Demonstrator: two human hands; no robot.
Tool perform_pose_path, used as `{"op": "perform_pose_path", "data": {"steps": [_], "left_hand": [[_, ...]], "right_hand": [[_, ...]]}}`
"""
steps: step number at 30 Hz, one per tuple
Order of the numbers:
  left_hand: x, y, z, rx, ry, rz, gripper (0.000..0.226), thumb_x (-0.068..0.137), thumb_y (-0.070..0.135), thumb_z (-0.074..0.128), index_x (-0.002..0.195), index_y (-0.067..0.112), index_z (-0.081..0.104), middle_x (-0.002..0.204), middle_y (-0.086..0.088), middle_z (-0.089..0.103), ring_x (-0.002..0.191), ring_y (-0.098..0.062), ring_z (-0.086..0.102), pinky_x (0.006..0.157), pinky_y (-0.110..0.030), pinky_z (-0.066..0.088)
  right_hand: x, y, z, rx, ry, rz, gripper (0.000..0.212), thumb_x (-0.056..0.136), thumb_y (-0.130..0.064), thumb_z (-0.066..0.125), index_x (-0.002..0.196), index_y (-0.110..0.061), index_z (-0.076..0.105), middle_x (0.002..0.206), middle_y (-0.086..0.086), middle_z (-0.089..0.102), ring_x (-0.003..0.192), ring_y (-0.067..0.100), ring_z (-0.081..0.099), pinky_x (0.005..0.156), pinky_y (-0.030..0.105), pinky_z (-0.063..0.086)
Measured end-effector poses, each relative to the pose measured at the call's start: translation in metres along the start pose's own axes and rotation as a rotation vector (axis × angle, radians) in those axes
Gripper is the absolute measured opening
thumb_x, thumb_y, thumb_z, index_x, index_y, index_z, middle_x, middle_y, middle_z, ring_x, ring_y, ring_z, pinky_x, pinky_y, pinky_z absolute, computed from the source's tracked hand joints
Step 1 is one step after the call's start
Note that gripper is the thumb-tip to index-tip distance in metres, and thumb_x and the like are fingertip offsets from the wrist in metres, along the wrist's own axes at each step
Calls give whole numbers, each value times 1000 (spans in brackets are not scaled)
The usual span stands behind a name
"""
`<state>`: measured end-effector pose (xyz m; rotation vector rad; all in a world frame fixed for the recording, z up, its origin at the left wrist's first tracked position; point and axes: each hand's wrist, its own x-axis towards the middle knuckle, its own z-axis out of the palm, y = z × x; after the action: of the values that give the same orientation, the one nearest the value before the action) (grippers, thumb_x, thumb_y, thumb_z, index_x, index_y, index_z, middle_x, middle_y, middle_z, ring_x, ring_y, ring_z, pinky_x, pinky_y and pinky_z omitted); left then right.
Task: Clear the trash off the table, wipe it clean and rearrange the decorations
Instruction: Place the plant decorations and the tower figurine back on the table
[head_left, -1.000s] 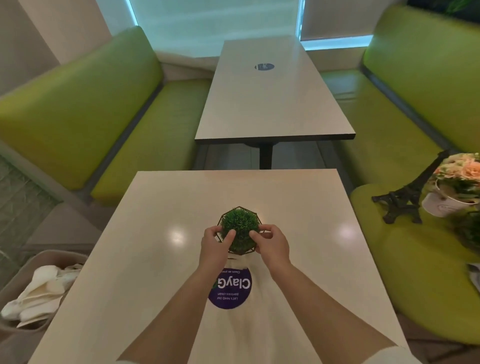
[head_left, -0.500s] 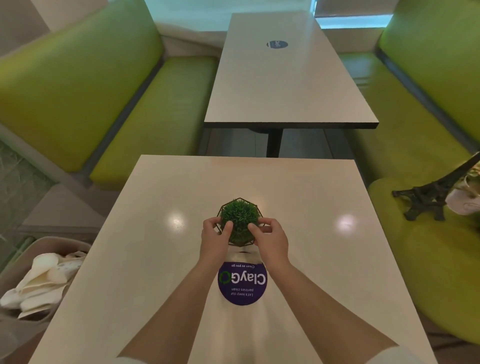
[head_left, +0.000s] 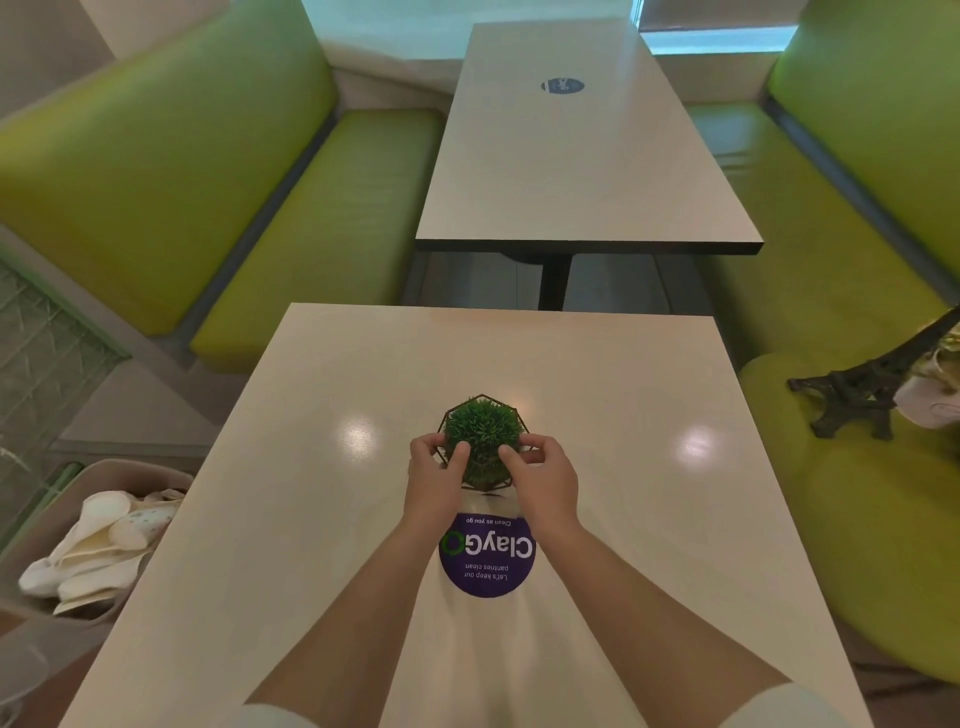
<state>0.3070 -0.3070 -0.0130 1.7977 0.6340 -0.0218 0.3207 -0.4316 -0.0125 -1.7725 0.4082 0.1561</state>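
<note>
Both hands (head_left: 491, 480) grasp the bristly grass ball (head_left: 483, 441) in its angular wire frame.

Plant (head_left: 482, 441) on table (head_left: 322, 519) (behind sticker (head_left: 487, 558)).

A small artificial plant (head_left: 483, 441), a round ball of stiff green tufts set in a dark wire frame of angular facets, stands upright on the pale worktop (head_left: 623, 519) near its middle, just beyond a round purple sticker (head_left: 487, 558) (its white lettering reads upside down from here). The left hand (head_left: 435, 480) and right hand (head_left: 543, 480) hold it from either side, fingers (head_left: 511, 457) curled against the frame and foliage. A dark Eiffel Tower figurine (head_left: 865, 389) stands tilted on the green seat (head_left: 857, 519) at the right, well apart.
</note>
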Motion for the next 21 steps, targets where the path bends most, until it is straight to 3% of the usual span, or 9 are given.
{"op": "perform_pose_path", "data": {"steps": [4,8,11,16,21], "left_hand": [[-2,7,-3,88,25,-16,40,96,36,56,129,18,40,121,4,45,105,-14,49,81,-28,39],[-7,16,-6,251,161,52,40,95,36,58,129,16,47,129,-3,50,120,-22,48,91,-35,43],[-23,31,3,341,229,158,34,95,35,56,125,18,52,123,-2,53,119,-21,44,93,-36,42],[-54,58,53,309,72,304,20,96,37,54,111,25,59,106,5,61,110,-19,51,93,-38,48],[-98,90,137,295,-135,369,22,99,33,51,116,23,61,112,3,61,103,-16,57,89,-36,50]], "right_hand": [[1,-3,-5,-19,-34,-4,32,91,-30,66,120,-18,60,99,-2,65,89,16,65,66,17,45],[-1,-6,-23,-20,-69,9,34,95,-29,61,126,-17,61,99,-2,66,91,17,63,85,33,53],[-7,-7,-54,-10,-29,-4,29,96,-30,59,121,-18,64,103,-3,65,95,17,63,86,33,53],[-18,-5,-125,44,58,-4,19,96,-29,59,108,-18,67,99,-2,67,89,16,62,78,30,51],[-17,7,-217,80,166,19,18,96,-28,58,106,-17,68,94,-4,66,84,14,59,77,31,51]]}}
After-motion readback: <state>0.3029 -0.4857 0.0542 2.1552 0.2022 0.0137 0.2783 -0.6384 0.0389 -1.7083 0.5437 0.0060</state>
